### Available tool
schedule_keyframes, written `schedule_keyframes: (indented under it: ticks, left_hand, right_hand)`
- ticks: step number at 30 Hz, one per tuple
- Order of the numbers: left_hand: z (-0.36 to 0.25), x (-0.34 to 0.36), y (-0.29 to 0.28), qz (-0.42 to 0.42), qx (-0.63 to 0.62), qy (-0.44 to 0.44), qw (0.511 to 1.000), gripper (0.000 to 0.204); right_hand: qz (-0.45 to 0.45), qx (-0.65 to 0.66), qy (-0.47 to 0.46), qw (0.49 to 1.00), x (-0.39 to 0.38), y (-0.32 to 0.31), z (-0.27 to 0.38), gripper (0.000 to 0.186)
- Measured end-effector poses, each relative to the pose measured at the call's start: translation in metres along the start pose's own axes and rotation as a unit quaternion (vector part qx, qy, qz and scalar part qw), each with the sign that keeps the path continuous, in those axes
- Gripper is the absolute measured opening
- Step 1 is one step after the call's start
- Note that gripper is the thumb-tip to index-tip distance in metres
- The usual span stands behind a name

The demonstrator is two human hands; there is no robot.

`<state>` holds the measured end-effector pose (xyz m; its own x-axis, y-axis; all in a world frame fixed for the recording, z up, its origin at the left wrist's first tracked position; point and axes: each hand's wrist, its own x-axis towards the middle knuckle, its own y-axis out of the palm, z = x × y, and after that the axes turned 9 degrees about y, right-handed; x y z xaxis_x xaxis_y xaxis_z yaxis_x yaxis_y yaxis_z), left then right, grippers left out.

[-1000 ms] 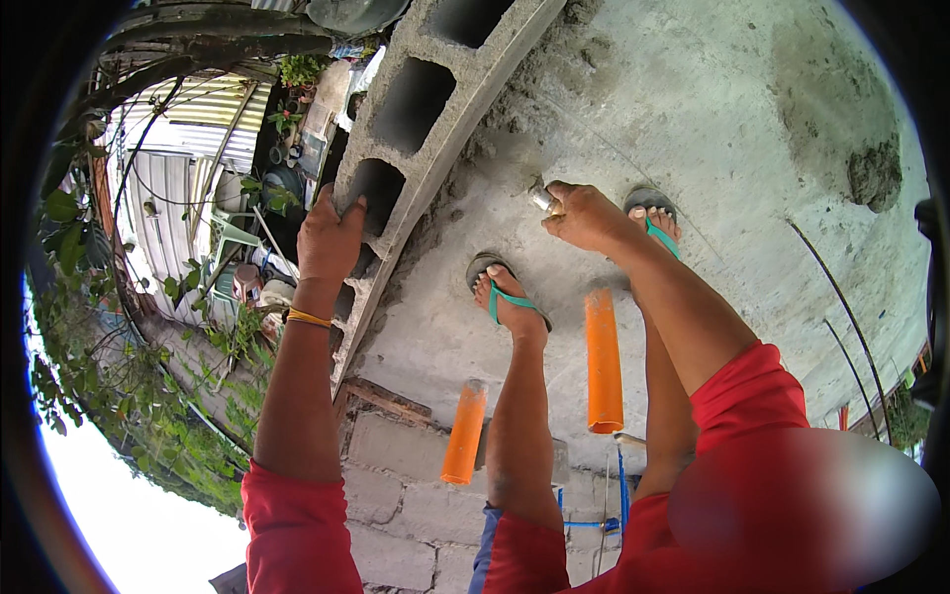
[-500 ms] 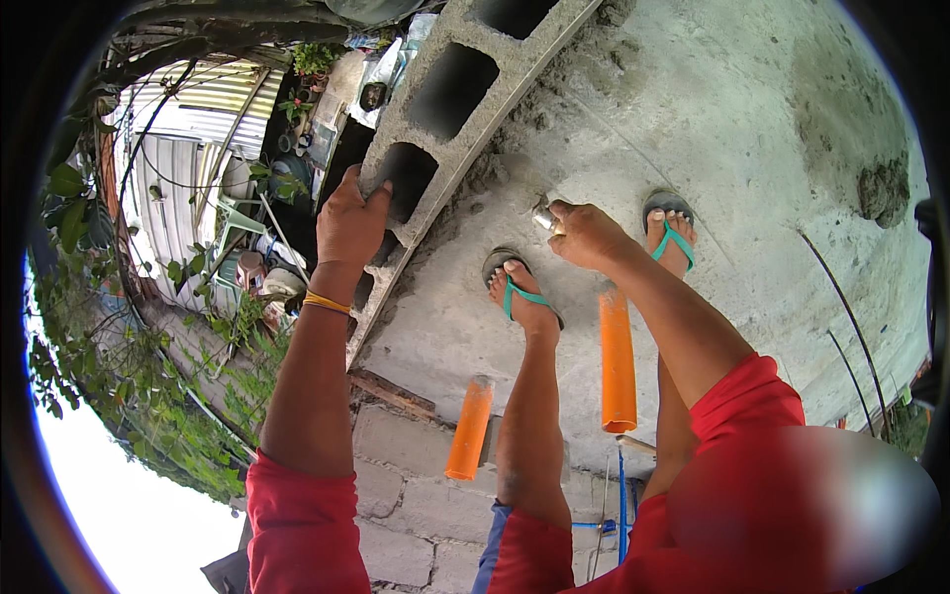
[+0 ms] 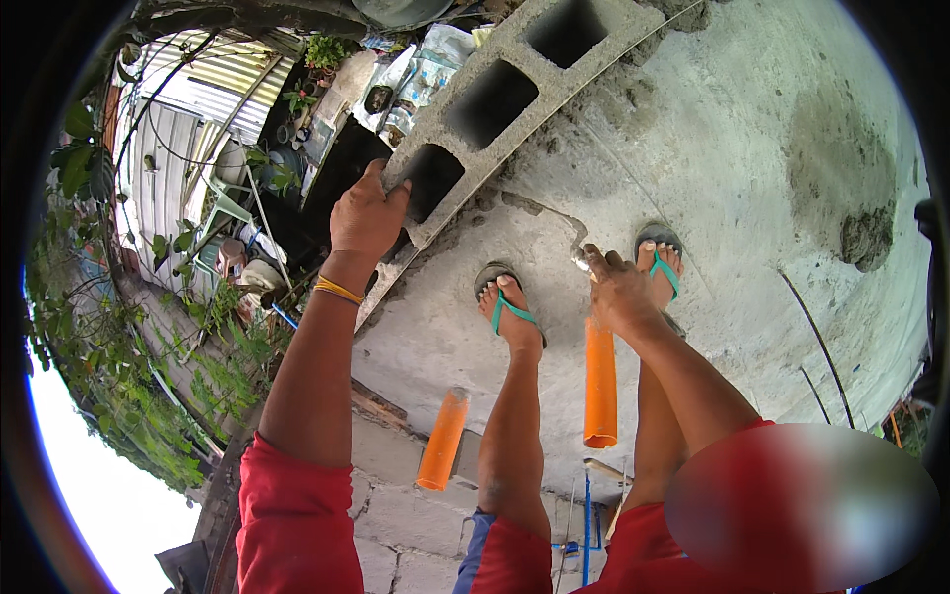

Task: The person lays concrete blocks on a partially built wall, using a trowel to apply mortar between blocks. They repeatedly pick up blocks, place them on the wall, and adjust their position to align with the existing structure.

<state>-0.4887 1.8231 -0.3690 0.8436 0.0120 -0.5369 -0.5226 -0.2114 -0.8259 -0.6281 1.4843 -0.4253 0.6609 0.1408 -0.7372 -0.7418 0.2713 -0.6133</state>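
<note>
My left hand point(image 3: 364, 216) grips the near end of a grey hollow concrete block point(image 3: 515, 89) that lies along the edge of a concrete slab point(image 3: 712, 158), fingers hooked into its nearest cavity. My right hand point(image 3: 618, 287) is closed on a small metal tool point(image 3: 581, 259), likely a trowel, whose tip touches the slab just below a bed of grey mortar point(image 3: 539, 213) beside the block. My feet in green flip-flops point(image 3: 507, 305) stand on the slab between the two hands.
Two orange pipes point(image 3: 599, 381) stick up from the slab near my legs. A lump of wet mortar point(image 3: 863, 236) lies at the right. Beyond the slab's left edge is a drop to corrugated roofs point(image 3: 188, 129), plants and a block wall point(image 3: 406, 535).
My right hand drew back from the mortar bed toward my right foot with the tool. The left hand stayed on the block while the view shifted.
</note>
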Motion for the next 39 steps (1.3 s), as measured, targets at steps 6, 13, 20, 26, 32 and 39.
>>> schedule_keyframes:
  ticks: [6,13,20,26,32,39]
  left_hand:
    - [-0.001,0.001,-0.001,0.014,-0.004,-0.009,1.000,0.052]
    - [0.000,0.000,0.002,0.005,-0.015,-0.010,1.000,0.053]
    - [0.000,-0.003,0.002,0.003,-0.014,-0.001,1.000,0.050]
    - [-0.002,-0.003,0.002,0.001,-0.011,-0.009,1.000,0.050]
    - [-0.005,-0.001,-0.001,0.019,-0.006,-0.021,1.000,0.052]
    - [-0.007,0.001,-0.006,0.025,-0.025,-0.025,0.999,0.053]
  right_hand:
    - [-0.073,-0.013,-0.036,0.997,-0.022,-0.024,-0.029,0.054]
    - [-0.265,0.144,-0.213,0.929,-0.051,-0.123,0.017,0.050]
    - [-0.253,0.171,-0.206,0.930,0.022,-0.186,0.057,0.051]
    - [-0.224,0.151,-0.142,0.952,0.031,-0.182,0.054,0.044]
    - [-0.225,0.194,-0.136,0.945,0.023,-0.186,0.055,0.046]
    - [-0.193,0.453,-0.028,0.870,-0.115,-0.129,0.051,0.037]
